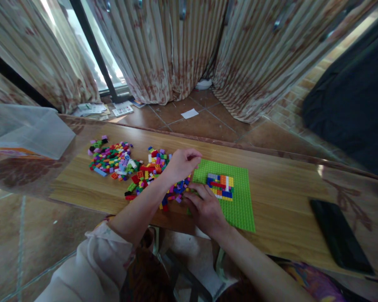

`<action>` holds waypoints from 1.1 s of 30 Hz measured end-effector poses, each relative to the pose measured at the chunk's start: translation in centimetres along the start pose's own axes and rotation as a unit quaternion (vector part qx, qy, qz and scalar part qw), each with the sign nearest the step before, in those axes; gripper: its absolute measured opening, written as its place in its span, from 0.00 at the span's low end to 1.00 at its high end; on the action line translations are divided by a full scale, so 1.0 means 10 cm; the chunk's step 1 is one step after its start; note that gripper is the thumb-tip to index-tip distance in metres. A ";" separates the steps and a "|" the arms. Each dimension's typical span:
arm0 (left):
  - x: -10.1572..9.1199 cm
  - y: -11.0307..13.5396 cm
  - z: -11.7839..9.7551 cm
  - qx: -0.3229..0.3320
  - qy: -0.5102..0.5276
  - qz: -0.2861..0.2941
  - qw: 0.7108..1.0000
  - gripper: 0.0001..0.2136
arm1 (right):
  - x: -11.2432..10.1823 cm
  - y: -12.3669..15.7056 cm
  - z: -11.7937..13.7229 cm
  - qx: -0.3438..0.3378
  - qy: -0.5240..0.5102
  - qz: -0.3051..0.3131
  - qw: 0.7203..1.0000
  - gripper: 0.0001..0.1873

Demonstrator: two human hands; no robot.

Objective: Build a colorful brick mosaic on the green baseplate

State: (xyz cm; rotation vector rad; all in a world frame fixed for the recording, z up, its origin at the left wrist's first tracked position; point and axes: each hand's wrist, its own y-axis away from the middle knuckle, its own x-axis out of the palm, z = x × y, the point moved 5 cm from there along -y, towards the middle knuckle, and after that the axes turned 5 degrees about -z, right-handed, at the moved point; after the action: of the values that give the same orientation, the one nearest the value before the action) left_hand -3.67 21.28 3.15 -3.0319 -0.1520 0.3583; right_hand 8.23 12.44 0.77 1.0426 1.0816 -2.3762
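Studded plastic baseplate [241, 212], smooth wooden tabletop [281, 197]

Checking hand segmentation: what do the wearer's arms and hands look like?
Loose, pale sleeve on the left arm, forearm bare below it. Right forearm bare, no sleeve visible. Left hand and right hand ungloved; no watch seen.

Bricks [140, 174] left of baseplate [240, 213], both on table [283, 201]
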 end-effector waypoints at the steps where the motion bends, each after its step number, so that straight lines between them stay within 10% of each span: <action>1: 0.00 0.00 0.00 0.000 -0.001 0.002 1.000 0.07 | 0.00 0.00 0.00 0.002 0.004 0.002 1.000 0.13; 22: 0.02 0.01 0.00 -0.015 0.010 0.000 1.000 0.06 | -0.01 -0.02 0.06 0.009 -0.013 -0.001 1.000 0.07; 27: 0.01 -0.01 0.02 0.003 -0.007 0.005 1.000 0.07 | -0.30 -0.08 0.05 0.016 -0.060 -0.034 0.997 0.09; 33: 0.06 0.00 0.06 0.019 -0.029 0.021 0.999 0.07 | -0.88 0.01 -0.53 0.210 -0.132 -0.106 0.963 0.05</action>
State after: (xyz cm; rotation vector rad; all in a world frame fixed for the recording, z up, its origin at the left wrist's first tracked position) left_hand -3.26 21.34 2.42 -2.9929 -0.0851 0.4463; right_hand 16.85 16.30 4.83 0.7235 0.6360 -2.8993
